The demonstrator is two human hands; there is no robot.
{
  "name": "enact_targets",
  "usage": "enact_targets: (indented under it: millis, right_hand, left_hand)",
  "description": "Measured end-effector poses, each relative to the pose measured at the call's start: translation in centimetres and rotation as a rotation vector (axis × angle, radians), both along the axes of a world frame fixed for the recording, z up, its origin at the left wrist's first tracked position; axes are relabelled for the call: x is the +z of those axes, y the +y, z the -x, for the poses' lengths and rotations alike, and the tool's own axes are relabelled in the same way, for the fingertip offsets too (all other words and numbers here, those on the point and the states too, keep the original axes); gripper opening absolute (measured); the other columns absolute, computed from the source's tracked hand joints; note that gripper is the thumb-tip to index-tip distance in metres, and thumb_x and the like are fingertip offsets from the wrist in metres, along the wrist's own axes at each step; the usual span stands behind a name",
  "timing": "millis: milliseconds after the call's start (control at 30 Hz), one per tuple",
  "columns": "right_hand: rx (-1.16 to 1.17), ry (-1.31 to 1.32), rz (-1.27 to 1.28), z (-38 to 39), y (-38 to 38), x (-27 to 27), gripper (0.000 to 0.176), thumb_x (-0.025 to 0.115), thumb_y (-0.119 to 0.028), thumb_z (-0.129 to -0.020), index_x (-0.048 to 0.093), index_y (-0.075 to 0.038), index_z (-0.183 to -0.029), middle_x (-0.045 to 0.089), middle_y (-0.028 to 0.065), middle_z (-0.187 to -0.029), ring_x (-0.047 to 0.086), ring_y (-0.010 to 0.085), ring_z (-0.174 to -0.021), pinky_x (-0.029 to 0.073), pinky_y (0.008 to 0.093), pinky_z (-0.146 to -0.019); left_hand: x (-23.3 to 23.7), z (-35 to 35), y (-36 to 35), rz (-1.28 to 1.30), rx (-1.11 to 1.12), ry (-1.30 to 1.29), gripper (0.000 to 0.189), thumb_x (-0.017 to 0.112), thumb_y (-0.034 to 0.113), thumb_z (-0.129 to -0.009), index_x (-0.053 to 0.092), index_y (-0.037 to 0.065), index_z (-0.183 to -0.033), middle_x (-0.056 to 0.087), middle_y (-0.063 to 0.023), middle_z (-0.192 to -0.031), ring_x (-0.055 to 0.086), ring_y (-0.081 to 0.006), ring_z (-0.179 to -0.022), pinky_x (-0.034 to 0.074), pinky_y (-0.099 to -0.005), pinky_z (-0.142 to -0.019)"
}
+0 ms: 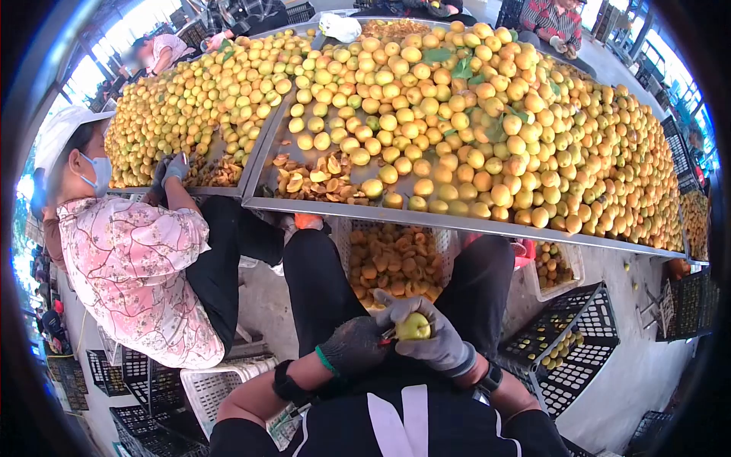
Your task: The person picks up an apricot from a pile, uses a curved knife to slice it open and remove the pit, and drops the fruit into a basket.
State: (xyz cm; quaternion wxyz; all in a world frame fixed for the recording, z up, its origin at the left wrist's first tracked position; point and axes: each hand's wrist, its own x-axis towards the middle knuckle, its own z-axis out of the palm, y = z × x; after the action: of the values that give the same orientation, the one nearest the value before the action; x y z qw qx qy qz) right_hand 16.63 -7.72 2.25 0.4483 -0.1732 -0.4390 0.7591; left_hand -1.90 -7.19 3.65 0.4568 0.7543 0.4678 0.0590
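Note:
In a grey glove, my right hand (435, 340) is closed around a yellow-green fruit (413, 327) above my lap. My left hand (355, 346), in a dark glove with a green cuff, is closed on a small tool with a red part (387, 336), its tip against the fruit's left side. Between my knees stands a white crate (343, 238) of halved orange fruit (396, 263). Beyond my knees a metal table (457, 222) bears a big heap of yellow-orange fruit (525, 137), with a small pile of cut pieces (316, 177) near its front left.
On my left sits a co-worker (133, 259) in a pink patterned shirt, gloved hands at the table edge. More people work across the table. A black crate (567, 346) with green fruit stands at my right, a white crate (205, 396) at my left.

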Motion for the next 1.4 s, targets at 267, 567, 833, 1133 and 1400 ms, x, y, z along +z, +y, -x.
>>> enact_targets:
  millis: [267,567,833,1133,1400]
  right_hand:
    - [-0.501,-0.094,0.243,2.1,-0.3,-0.2,0.036,0.068,0.002,-0.083,0.052,-0.009,-0.114,0.059,0.0094,-0.119,0.056,0.0191,-0.111,0.047,0.0321,-0.093]
    - [-0.436,0.005,0.253,0.7,0.2,-0.1,0.035,0.068,-0.008,-0.087,0.053,-0.008,-0.119,0.058,0.0072,-0.12,0.059,0.0144,-0.103,0.051,0.0269,-0.086]
    - [-0.295,-0.171,0.297,-0.6,0.0,-0.4,0.048,0.069,-0.018,-0.089,0.048,-0.003,-0.129,0.06,0.0048,-0.114,0.059,0.0132,-0.101,0.049,0.0246,-0.088]
    - [-0.14,-0.256,0.232,-0.8,-0.6,-0.5,0.061,0.073,-0.016,-0.085,0.043,-0.001,-0.136,0.057,0.0063,-0.123,0.055,0.0159,-0.113,0.042,0.0287,-0.1]
    - [-0.25,-0.142,0.271,0.6,-0.8,-2.2,0.06,0.073,-0.021,-0.086,0.044,-0.002,-0.134,0.056,0.0028,-0.115,0.055,0.0117,-0.1,0.045,0.0241,-0.09]
  left_hand:
    - [0.0,-1.3,1.6,-0.255,0.111,0.079,0.05,0.064,0.025,-0.081,0.051,0.013,-0.127,0.067,-0.0194,-0.092,0.066,-0.0373,-0.083,0.053,-0.048,-0.07]
    - [0.4,-1.6,1.6,-0.352,0.128,0.073,0.055,0.066,0.021,-0.082,0.044,0.011,-0.132,0.066,-0.0203,-0.083,0.066,-0.0381,-0.075,0.053,-0.047,-0.063]
    - [2.9,-1.8,1.3,-0.356,0.106,-0.023,0.069,0.064,0.02,-0.084,0.032,0.014,-0.145,0.067,-0.0204,-0.086,0.067,-0.0358,-0.075,0.054,-0.0454,-0.064]
    - [0.7,-1.3,0.9,-0.092,-0.022,-0.107,0.073,0.061,0.011,-0.083,0.028,0.015,-0.148,0.063,-0.0235,-0.108,0.064,-0.0402,-0.089,0.053,-0.0459,-0.078]
    - [-3.0,-1.7,0.6,-0.039,0.08,-0.565,0.066,0.06,0.011,-0.087,0.03,0.015,-0.146,0.05,-0.02,-0.135,0.051,-0.0357,-0.123,0.045,-0.0415,-0.1]
